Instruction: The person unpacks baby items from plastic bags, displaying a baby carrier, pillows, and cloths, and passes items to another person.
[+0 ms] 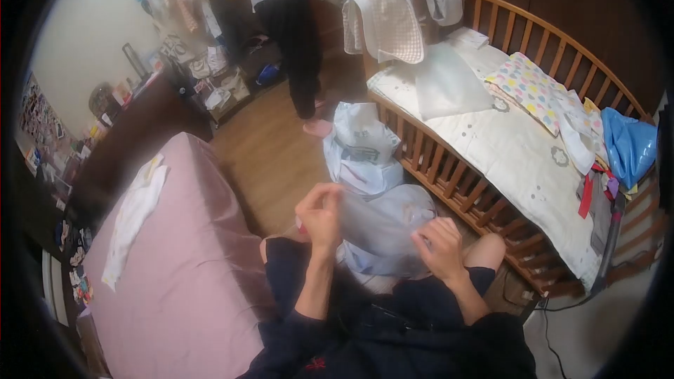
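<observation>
In front of my lap a thin, translucent plastic bag is stretched between my two hands. My left hand pinches its left edge, fingers closed. At the opposite edge my right hand has its fingers curled in, gripping the plastic. Below and behind the sheet a pale, filled bag shows through in part; its contents are too blurred to name. Just beyond stands a white printed bag, bulging and touching the crib side.
A wooden crib with a patterned mattress, cloths and a blue plastic bag stands at right. At left is a pink-covered bed with a white garment. Another person stands on the wooden floor ahead.
</observation>
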Demonstrator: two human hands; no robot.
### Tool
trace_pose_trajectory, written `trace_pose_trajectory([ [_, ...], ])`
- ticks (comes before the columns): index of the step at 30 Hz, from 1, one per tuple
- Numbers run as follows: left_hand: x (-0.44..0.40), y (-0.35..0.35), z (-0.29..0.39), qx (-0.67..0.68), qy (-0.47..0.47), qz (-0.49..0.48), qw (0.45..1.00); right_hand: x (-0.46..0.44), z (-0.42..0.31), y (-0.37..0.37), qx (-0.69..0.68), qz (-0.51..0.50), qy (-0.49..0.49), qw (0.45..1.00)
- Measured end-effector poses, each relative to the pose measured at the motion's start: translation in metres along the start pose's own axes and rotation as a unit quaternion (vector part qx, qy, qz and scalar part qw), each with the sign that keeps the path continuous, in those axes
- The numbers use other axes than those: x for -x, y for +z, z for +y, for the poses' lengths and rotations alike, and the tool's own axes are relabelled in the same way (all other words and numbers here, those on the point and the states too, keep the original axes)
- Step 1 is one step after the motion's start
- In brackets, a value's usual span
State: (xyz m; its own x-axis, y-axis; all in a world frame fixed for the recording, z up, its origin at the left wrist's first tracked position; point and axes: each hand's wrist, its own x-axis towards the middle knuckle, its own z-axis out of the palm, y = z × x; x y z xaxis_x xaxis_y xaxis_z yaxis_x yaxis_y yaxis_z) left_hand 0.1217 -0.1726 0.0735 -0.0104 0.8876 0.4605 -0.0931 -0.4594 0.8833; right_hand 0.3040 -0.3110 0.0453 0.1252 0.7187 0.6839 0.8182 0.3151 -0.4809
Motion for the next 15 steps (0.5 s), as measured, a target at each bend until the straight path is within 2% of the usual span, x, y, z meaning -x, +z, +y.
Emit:
trace_pose_trajectory([
  [9, 0.002, -0.018, -0.034, 0.018, -0.089, 0.028, 0.995, 0.036, 0.003, -0.019, 0.006, -0.076, 0.045, 0.996],
  [11, 0.001, -0.023, -0.041, 0.019, -0.113, -0.044, 0.992, 0.032, 0.008, -0.022, 0.003, -0.152, 0.061, 0.986],
  [14, 0.008, -0.020, -0.038, -0.033, -0.118, -0.098, 0.988, 0.014, -0.006, -0.012, -0.009, -0.128, 0.051, 0.990],
  [15, 0.011, -0.018, -0.039, -0.042, -0.092, -0.113, 0.988, 0.011, -0.005, -0.004, -0.019, -0.148, 0.036, 0.988],
])
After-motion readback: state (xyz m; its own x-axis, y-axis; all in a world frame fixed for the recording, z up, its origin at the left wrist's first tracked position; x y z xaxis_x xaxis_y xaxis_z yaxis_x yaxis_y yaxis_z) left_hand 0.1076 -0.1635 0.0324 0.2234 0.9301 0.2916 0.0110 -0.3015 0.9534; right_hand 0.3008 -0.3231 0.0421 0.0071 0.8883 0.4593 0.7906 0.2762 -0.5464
